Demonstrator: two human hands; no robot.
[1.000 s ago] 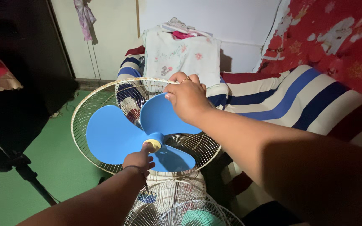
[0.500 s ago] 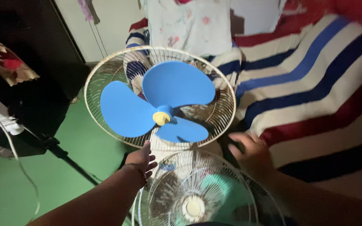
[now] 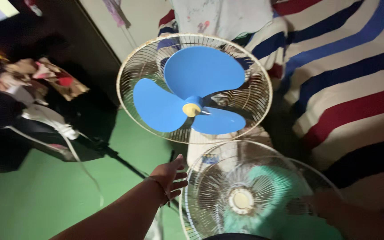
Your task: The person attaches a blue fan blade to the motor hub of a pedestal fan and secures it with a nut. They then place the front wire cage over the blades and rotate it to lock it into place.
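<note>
Two fan parts are seen close together: a cream wire guard with a green blade behind it, low in view, and above it an open rear grille with blue blades. The left hand is held open, fingers spread, just beside the guard's rim. The right hand is blurred at the far rim — its fingers cannot be told. The guard is judged light, springy — best gripped at its rim.
</note>
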